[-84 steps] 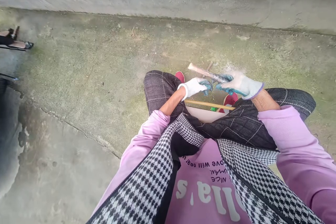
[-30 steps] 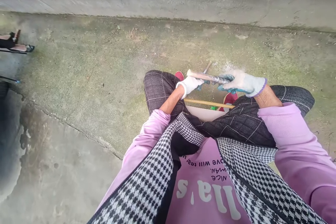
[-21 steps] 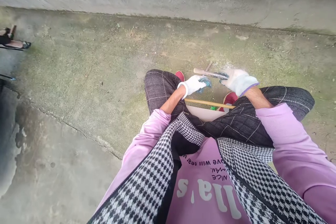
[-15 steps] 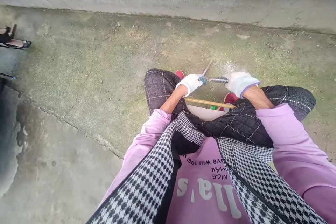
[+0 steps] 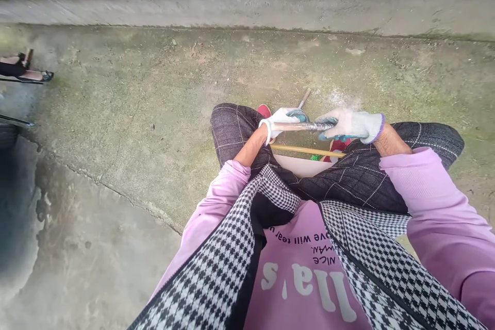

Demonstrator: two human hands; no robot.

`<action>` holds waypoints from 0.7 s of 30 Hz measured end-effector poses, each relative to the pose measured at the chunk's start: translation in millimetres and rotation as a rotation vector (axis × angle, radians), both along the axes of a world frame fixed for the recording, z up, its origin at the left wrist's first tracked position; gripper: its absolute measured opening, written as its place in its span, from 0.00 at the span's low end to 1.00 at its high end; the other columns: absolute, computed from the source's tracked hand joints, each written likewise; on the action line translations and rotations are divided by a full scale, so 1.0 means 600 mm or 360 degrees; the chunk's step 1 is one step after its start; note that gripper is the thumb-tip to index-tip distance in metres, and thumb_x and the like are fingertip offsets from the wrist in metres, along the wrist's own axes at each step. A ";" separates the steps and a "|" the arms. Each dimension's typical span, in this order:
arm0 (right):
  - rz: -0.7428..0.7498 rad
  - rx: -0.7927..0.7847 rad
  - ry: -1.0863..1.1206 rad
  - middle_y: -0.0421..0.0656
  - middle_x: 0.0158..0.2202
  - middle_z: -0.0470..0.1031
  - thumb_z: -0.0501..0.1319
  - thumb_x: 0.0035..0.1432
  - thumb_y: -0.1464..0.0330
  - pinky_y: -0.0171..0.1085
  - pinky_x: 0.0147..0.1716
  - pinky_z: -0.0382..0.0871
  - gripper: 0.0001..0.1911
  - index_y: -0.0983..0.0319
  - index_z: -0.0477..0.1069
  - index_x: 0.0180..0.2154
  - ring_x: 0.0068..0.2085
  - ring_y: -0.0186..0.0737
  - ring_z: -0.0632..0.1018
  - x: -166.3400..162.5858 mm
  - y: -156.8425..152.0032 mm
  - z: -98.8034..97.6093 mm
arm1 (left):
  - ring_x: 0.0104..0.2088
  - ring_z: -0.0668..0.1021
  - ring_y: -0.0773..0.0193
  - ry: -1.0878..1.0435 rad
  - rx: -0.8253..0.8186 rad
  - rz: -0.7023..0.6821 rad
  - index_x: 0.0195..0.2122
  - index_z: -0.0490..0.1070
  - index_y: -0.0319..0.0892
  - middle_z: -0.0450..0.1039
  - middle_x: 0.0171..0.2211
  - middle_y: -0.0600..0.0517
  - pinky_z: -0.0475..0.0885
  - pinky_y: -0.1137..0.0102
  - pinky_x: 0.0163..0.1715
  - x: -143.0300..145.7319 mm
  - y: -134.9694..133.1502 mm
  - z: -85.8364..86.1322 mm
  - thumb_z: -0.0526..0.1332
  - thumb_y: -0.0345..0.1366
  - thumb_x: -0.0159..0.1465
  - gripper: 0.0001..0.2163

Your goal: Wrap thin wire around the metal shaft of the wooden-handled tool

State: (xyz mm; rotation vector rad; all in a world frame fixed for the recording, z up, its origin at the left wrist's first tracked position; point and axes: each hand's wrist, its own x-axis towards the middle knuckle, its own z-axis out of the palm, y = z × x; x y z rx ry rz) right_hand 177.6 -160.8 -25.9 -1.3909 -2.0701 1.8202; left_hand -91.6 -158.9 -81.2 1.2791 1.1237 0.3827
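Stick (image 5: 297, 126) now lies level between both gloves: left hand (image 5: 284, 119) has closed back on it, right hand (image 5: 348, 125) grips the other end.

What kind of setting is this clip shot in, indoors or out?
Most likely an outdoor yard or work area: a bare, cracked concrete floor with mossy green stains, a low concrete curb along the far edge, and pale dust scattered near the gloved hands.

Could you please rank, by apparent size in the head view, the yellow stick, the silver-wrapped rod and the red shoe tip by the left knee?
1. yellow stick, partly hidden
2. silver-wrapped rod, ends covered by the gloves, so close to the stick
3. red shoe tip
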 end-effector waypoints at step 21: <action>0.0365 0.0111 -0.0641 0.39 0.24 0.74 0.71 0.55 0.77 0.44 0.37 0.62 0.10 0.58 0.76 0.28 0.30 0.39 0.70 -0.012 0.002 0.014 | 0.48 0.88 0.57 0.0589 0.0484 -0.0353 0.53 0.91 0.39 0.92 0.51 0.46 0.81 0.67 0.61 -0.015 0.004 -0.005 0.61 0.31 0.75 0.16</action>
